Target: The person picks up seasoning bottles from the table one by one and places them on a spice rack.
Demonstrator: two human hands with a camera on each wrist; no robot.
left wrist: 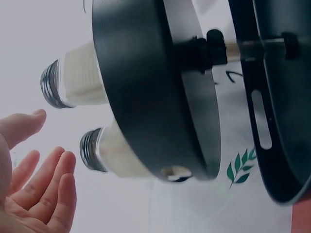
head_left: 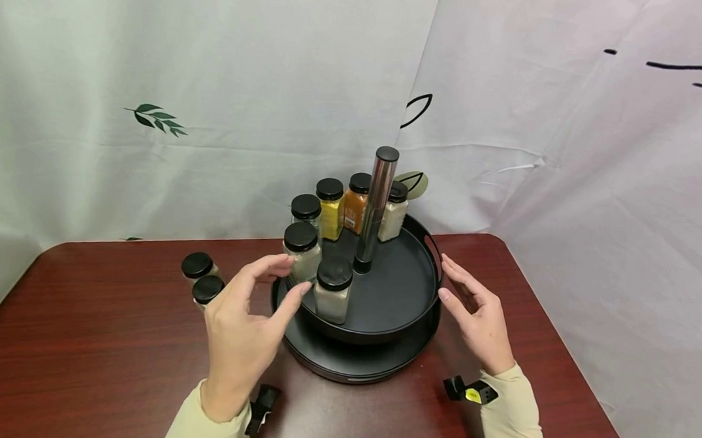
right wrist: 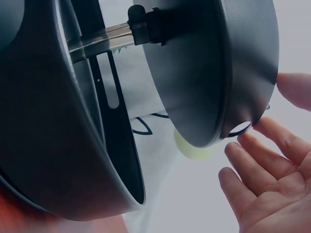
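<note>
A black two-tier round stand has an upper tray [head_left: 395,296], a lower tray [head_left: 356,369] and a metal post [head_left: 378,204]. Several black-lidded spice jars stand on the upper tray, among them a pale one [head_left: 332,302] at the front, a yellow one [head_left: 331,219] and an orange one [head_left: 354,211]. My left hand [head_left: 241,335] is beside the front jars, thumb and fingers spread and holding nothing; the left wrist view shows a gap between it and two jar lids. My right hand [head_left: 483,326] touches the upper tray's right rim near its handle slot [right wrist: 239,129], fingers loosely bent.
Two more black-lidded jars [head_left: 197,268] stand on the dark red table [head_left: 105,326] left of the stand, partly hidden by the left hand. A white cloth [head_left: 263,78] with leaf prints hangs behind the table. The table's right edge lies beyond the right hand.
</note>
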